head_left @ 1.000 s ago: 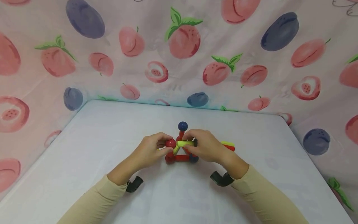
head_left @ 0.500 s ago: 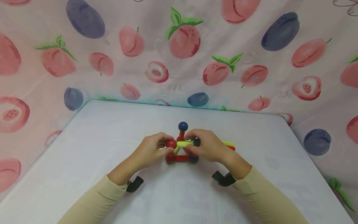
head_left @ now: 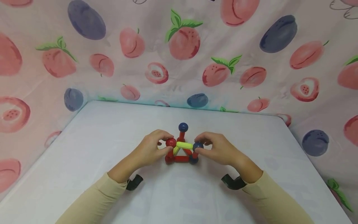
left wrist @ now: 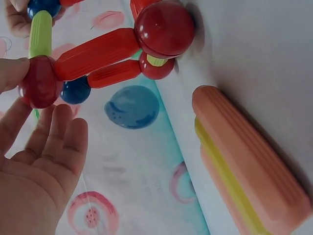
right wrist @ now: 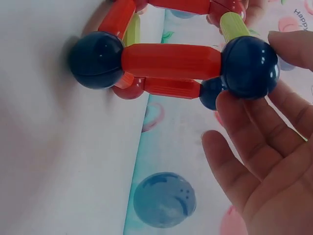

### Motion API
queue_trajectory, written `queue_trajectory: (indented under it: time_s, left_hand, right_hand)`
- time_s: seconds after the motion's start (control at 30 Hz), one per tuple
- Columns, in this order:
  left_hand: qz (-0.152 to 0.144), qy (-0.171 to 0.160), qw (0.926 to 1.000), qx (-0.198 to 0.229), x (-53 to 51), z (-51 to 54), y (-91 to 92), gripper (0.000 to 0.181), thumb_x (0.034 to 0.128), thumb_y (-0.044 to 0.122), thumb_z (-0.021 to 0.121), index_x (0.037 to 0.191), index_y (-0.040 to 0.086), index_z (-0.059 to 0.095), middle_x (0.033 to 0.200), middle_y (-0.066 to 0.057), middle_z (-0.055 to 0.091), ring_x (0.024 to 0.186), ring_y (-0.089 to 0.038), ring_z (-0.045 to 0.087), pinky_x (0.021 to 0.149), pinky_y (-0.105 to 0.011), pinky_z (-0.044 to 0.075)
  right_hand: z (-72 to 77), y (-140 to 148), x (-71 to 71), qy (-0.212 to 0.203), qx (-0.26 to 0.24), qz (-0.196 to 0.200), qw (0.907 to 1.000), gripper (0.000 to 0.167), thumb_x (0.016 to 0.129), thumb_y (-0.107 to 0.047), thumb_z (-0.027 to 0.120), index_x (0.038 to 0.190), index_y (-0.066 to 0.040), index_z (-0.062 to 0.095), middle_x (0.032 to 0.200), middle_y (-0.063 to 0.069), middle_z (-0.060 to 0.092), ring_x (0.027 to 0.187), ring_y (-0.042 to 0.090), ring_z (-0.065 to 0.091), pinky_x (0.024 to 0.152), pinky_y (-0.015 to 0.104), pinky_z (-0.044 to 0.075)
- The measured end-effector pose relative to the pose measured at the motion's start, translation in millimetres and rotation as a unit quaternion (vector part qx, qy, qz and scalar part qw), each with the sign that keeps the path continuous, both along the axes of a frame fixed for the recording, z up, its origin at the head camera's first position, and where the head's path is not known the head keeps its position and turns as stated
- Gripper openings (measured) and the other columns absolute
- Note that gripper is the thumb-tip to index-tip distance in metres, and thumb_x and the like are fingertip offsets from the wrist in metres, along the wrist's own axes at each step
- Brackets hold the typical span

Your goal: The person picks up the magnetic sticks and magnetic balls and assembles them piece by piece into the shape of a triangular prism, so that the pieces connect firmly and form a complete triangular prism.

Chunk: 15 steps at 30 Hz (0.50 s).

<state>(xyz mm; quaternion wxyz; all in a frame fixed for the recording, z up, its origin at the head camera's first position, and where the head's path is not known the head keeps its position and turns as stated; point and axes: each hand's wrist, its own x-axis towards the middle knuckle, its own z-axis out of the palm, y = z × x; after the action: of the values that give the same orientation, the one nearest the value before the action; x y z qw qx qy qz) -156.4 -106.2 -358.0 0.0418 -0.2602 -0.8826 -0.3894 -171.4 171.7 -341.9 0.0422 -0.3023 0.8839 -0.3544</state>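
A frame of magnetic rods and balls stands on the table, with a triangular base whose front side is a red rod (head_left: 181,159). My left hand (head_left: 152,148) pinches the red ball (head_left: 171,142) on top of the left upright between thumb and fingers. Opposite it, my right hand (head_left: 219,149) pinches the dark blue ball (head_left: 198,147) atop the right upright, a red rod (right wrist: 171,60). A yellow-green rod (head_left: 184,145) bridges these two balls. Behind them, another blue ball (head_left: 183,127) tops the rear red upright.
In the left wrist view, loose orange-red rods (left wrist: 249,156) and a yellow rod (left wrist: 225,171) lie on the white table (head_left: 179,196). A fruit-print cloth (head_left: 112,77) hangs behind. Black curved pieces (head_left: 233,182) sit at both wrists.
My right hand has shifted right, from the yellow-green rod to the dark blue ball at its end. It now hides the loose rods at the right. My left hand stays on the red ball.
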Motion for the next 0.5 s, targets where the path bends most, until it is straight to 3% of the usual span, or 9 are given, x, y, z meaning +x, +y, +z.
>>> queue_trajectory:
  time_s: [0.2, 0.5]
  left_hand:
    - [0.005, 0.002, 1.0, -0.004, 0.1, 0.2, -1.0, 0.033, 0.0881, 0.009, 0.077, 0.119, 0.003, 0.067, 0.11, -0.005, 0.064, 0.097, -0.019, 0.061, 0.081, -0.035, 0.056]
    - [0.005, 0.005, 1.0, 0.004, 4.1, 0.3, -0.9, 0.03, 0.0862, 0.008, 0.078, 0.113, 0.004, 0.066, 0.106, -0.004, 0.062, 0.096, -0.019, 0.06, 0.08, -0.041, 0.056]
  right_hand:
    - [-2.8, 0.2, 0.8, 0.003, -0.024, -0.014, 0.9996, 0.027, 0.091, -0.016, 0.074, 0.115, -0.007, 0.068, 0.107, -0.002, 0.068, 0.098, 0.02, 0.064, 0.089, 0.044, 0.055]
    - [-4.9, -0.4, -0.4, -0.019, -0.036, -0.033, 0.9986, 0.027, 0.093, -0.016, 0.072, 0.118, -0.006, 0.067, 0.107, 0.0, 0.068, 0.096, 0.018, 0.066, 0.086, 0.04, 0.056]
